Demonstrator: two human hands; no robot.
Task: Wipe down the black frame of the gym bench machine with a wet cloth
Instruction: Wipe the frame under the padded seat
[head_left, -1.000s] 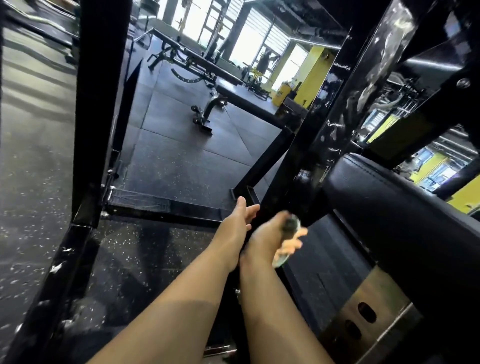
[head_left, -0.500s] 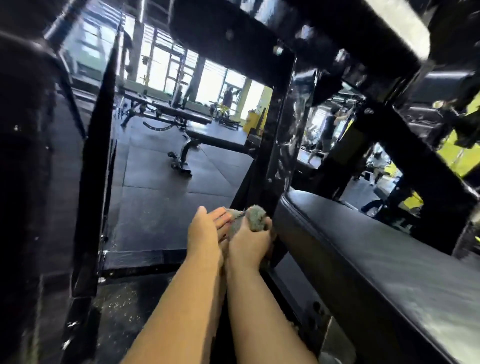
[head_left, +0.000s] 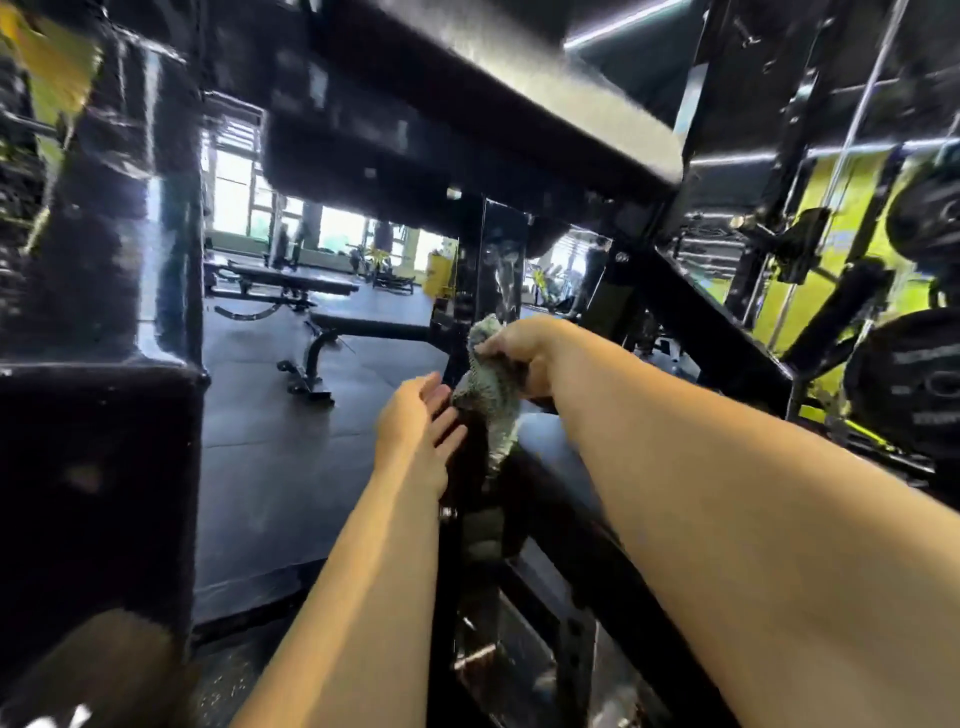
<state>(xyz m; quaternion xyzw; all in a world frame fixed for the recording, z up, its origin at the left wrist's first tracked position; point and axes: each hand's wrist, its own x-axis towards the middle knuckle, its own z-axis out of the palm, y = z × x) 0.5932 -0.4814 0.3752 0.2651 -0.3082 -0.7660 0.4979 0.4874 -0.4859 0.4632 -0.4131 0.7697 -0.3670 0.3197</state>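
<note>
A glossy black upright post (head_left: 493, 260) of the bench machine's frame rises in the middle of the view, wet streaks shining on it. My right hand (head_left: 524, 348) grips a grey-green cloth (head_left: 485, 395) against the post, and the cloth hangs down from the fist. My left hand (head_left: 415, 421) rests just left of the post at a lower height, fingers straight and touching its edge beside the cloth. A black padded seat (head_left: 550, 447) lies to the right, behind the post. A slanted black frame beam (head_left: 711, 327) runs down to the right.
A thick black frame column (head_left: 104, 312) fills the left side. Black padding and a crossbar (head_left: 441, 119) hang close overhead. Weight plates (head_left: 914, 384) sit at the right edge. Other benches (head_left: 311, 291) stand on the rubber floor (head_left: 270, 457) beyond.
My right hand has slid the cloth up the post and now holds it higher than my left hand. The view has tilted upward, showing more of the padding overhead.
</note>
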